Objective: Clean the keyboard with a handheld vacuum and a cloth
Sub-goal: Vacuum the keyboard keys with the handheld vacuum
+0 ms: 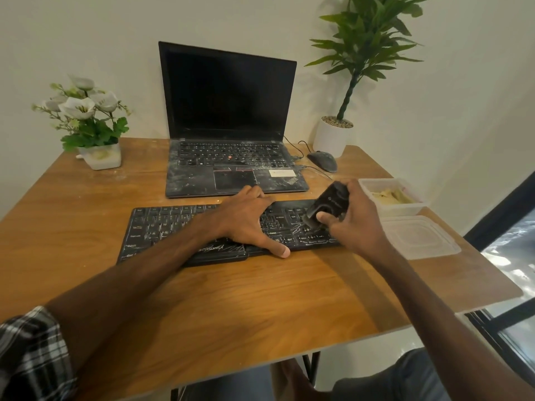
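Note:
A black external keyboard (162,227), streaked with white dust, lies on the wooden table (231,299) in front of a laptop. My left hand (246,218) rests flat across the keyboard's middle with fingers spread, thumb at its front edge. My right hand (356,224) grips a small black handheld vacuum (328,205), whose nozzle points down onto the dusty keys at the keyboard's right end. No cloth is visible.
A dusty black laptop (231,134) stands open behind the keyboard, with a wired mouse (322,161) to its right. A clear container (392,198) with yellowish contents and its lid (419,237) sit at the right edge. A flower pot (100,156) and a tall plant pot (330,138) stand at the back corners.

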Demonstrator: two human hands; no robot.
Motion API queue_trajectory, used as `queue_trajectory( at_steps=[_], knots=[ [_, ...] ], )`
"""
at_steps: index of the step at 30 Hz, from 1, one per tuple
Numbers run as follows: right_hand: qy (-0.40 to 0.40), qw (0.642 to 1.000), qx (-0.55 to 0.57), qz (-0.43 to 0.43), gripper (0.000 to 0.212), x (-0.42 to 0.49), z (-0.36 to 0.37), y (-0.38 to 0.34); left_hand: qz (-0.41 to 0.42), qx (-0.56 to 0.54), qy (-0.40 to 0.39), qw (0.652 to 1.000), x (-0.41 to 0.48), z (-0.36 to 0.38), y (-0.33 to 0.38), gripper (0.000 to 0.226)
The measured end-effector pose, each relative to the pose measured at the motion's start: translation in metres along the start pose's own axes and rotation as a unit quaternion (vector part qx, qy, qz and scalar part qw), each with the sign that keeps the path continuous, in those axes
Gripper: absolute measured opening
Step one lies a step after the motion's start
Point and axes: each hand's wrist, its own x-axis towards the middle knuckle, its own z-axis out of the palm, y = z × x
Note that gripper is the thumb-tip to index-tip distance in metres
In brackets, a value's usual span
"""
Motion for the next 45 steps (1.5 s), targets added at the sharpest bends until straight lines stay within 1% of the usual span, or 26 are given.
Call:
queue_trajectory(
  at_steps=[4,11,16,18,20,23,26,29,31,33,36,37,41,43,45],
  knots=[
    [0.032,0.999,0.006,0.006,0.060,0.005,-0.015,-0.003,0.002,0.006,-0.001,1.000,0.000,0.000,-0.001,0.138],
    [0.011,1.000,-0.020,0.018,0.061,-0.007,-0.015,-0.004,0.001,0.001,0.005,1.000,0.001,0.001,-0.002,0.137],
    [0.007,0.999,-0.036,-0.018,0.060,-0.017,0.010,-0.012,0.002,0.009,0.010,1.000,0.001,0.002,-0.001,0.137],
    [0.009,1.000,-0.008,-0.001,0.059,-0.012,0.009,-0.014,0.003,0.006,0.010,1.000,0.001,0.002,-0.001,0.137],
    [0.035,0.999,0.020,0.033,0.059,-0.005,-0.001,-0.014,0.001,0.002,0.007,1.000,0.000,0.002,-0.001,0.137],
    [0.052,0.998,0.000,0.039,0.059,-0.003,-0.010,-0.009,0.002,0.005,0.009,1.000,0.000,0.002,-0.002,0.136],
    [0.039,0.999,-0.018,0.011,0.056,-0.010,0.005,-0.011,0.003,0.003,0.008,1.000,0.001,0.002,-0.002,0.136],
    [-0.001,1.000,-0.013,-0.022,0.056,-0.008,0.019,-0.021,0.000,0.006,0.007,1.000,0.001,0.002,-0.001,0.136],
    [-0.005,1.000,0.005,-0.013,0.058,-0.002,0.014,-0.024,0.001,0.007,0.009,1.000,0.000,0.002,-0.001,0.136],
    [0.010,1.000,0.013,-0.005,0.061,0.004,0.003,-0.023,0.004,0.008,0.008,1.000,0.001,0.002,-0.001,0.135],
    [-0.003,1.000,-0.025,-0.005,0.059,0.001,0.004,-0.023,0.004,0.007,0.011,1.000,0.001,0.003,-0.002,0.135],
    [-0.016,0.999,-0.029,-0.011,0.058,-0.003,0.009,-0.025,0.004,0.008,0.012,1.000,0.001,0.003,-0.002,0.134],
    [-0.069,0.993,-0.045,-0.085,0.058,-0.007,0.018,-0.031,0.005,0.006,0.012,1.000,0.001,0.003,-0.001,0.132],
    [-0.074,0.994,-0.024,-0.076,0.059,0.003,0.008,-0.031,0.004,0.003,0.010,1.000,0.001,0.002,-0.001,0.132],
    [-0.067,0.994,-0.025,-0.087,0.061,0.009,0.003,-0.030,0.003,0.001,0.010,1.000,0.001,0.002,-0.002,0.131]
  ],
)
